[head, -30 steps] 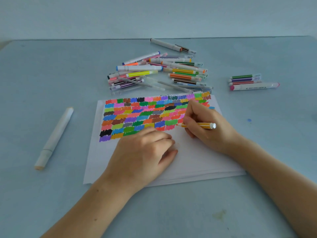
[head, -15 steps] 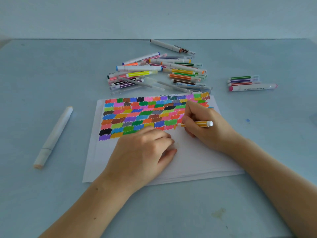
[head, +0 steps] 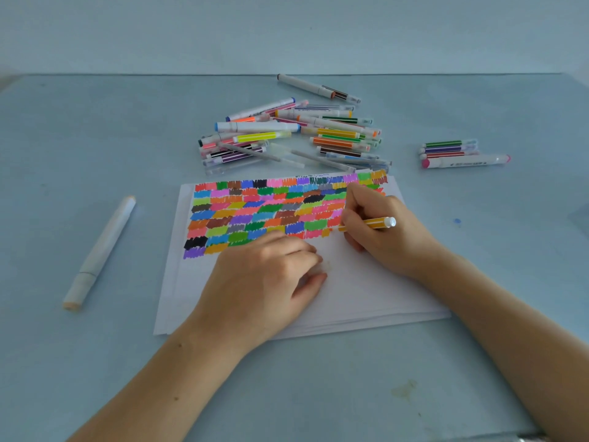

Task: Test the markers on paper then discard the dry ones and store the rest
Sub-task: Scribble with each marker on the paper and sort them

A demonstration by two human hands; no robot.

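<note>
A: From the head camera, what is the right hand [head: 387,232] doing?

B: Its grip is closed round a yellow marker [head: 366,223]. The fingers curl about the barrel, the white end points right, and the tip sits at the right edge of the colour patches [head: 274,212], beside a small yellow mark in the lower rows.

A: And the left hand [head: 264,282]?

B: It rests palm down on the paper [head: 366,288], fingers loosely bent and holding nothing, just below the bottom rows of patches. Its fingertips cover part of the lowest row.

A: What about the paper itself?

B: It looks like a thin stack of white sheets lying on the pale blue surface [head: 79,154]. The upper half of the top sheet is filled with short scribbled blocks in many colours; the lower half is blank.

A: Where are the other markers?

B: A loose pile of markers [head: 293,132] lies just beyond the top edge of the paper, crossing over one another, with one long white marker [head: 318,88] at the far side. To the right, well apart from the pile, is a small group of four markers [head: 452,151] side by side, the nearest being thick with pink ends. On the left, alone and well apart from the paper, lies a thick pale marker [head: 100,252] set at a slant.

A: Anything else?

B: A small blue spot [head: 457,221] on the surface, right of the paper.
</note>
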